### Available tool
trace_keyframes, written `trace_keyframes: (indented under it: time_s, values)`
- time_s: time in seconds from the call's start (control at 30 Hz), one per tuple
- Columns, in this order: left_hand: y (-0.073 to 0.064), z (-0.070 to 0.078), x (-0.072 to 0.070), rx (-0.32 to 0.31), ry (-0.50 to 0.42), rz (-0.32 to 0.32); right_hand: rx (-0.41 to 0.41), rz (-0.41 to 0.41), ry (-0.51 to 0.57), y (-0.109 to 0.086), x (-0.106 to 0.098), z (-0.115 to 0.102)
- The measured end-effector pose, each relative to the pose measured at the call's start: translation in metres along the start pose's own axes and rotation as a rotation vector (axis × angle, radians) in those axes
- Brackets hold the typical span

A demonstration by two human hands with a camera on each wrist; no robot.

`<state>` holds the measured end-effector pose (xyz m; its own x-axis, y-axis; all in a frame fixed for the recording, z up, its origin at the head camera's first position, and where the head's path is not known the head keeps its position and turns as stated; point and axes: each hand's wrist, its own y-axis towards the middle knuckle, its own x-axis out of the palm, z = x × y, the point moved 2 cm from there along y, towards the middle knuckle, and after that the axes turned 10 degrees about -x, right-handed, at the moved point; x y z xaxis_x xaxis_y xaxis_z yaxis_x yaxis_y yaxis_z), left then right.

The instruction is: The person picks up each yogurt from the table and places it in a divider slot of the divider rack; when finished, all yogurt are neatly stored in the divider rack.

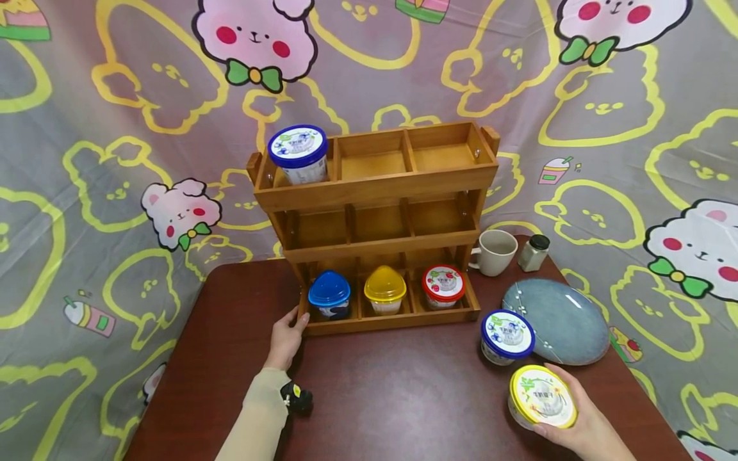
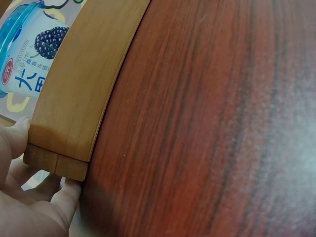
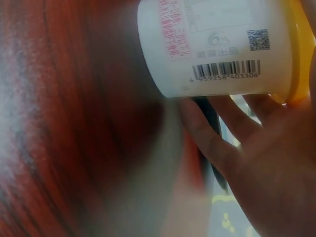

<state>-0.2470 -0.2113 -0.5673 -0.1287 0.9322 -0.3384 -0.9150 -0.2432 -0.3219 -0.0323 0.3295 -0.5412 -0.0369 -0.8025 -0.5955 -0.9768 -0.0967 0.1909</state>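
My right hand (image 1: 588,416) holds a yellow-lidded yogurt cup (image 1: 542,397) near the table's right front; the right wrist view shows its white side with a barcode (image 3: 226,70). My left hand (image 1: 286,336) grips the lower left front corner of a three-tier wooden rack (image 1: 380,186), its thumb and fingers on either side of the front board (image 2: 84,84). On the rack's bottom tier sit a cup with a blue domed lid (image 1: 329,293), one with a yellow domed lid (image 1: 385,289) and a red-lidded cup (image 1: 443,285). A blue-lidded cup (image 1: 298,153) stands in the top left compartment.
Another blue-lidded cup (image 1: 507,336) stands on the table (image 1: 369,397), just behind the held cup. A grey-blue oval plate (image 1: 567,320) lies to its right. Behind the plate are a white mug (image 1: 496,253) and a small black-capped jar (image 1: 533,253). A patterned curtain (image 1: 375,83) surrounds the table.
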Motion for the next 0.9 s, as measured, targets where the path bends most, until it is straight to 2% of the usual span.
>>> trace_keyframes:
  time_s: [0.47,0.73,0.9]
  values:
    - [-0.0014,0.0028,-0.0012,-0.005,0.006,0.004,0.023,0.025,0.026,-0.0037,0.0027,0.0044]
    - [-0.0019,0.0025,-0.0015,-0.010,0.009,-0.014,0.179,0.009,-0.049,-0.0068,0.0041,0.0048]
    - [-0.0021,0.0024,-0.0016,-0.008,0.003,-0.013,0.223,-0.017,-0.062,-0.0050,0.0032,-0.0030]
